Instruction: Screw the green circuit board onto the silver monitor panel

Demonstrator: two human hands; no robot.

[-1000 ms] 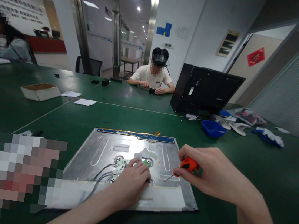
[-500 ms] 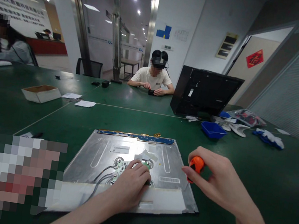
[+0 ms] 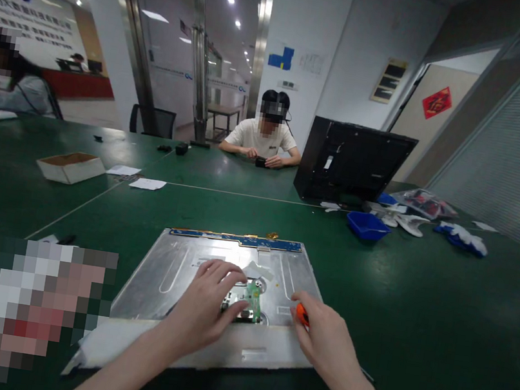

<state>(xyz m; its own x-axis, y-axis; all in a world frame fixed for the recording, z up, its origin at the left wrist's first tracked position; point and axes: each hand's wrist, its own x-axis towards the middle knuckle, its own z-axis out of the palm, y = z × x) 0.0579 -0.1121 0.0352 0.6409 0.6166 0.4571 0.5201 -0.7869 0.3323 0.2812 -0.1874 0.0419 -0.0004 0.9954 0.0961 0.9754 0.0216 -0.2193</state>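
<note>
A flat silver display panel (image 3: 174,247) lies on the green table in front of me, with a blue circuit strip (image 3: 234,239) along its far edge. Near its middle sits a small green circuit board (image 3: 253,295). My left hand (image 3: 210,298) is over the left part of that board, thumb and fingers apart, hiding its cables. Whether the fingertips press on it, I cannot tell. Over the panel's right side, my right hand (image 3: 323,328) is closed around an orange-handled screwdriver (image 3: 303,314), most of which is hidden by the fingers.
White sheeting (image 3: 114,339) covers the panel's near edge. A blurred-out item (image 3: 37,311) lies at left. Farther off are an open box (image 3: 71,167), a blue tray (image 3: 366,226), a black monitor (image 3: 350,163) and gloves (image 3: 461,239). A person (image 3: 263,137) sits opposite, handling a small black object.
My right hand has come left with the screwdriver, from beside the panel to over its right side. My left hand has shifted left and opened, uncovering the board's right part.
</note>
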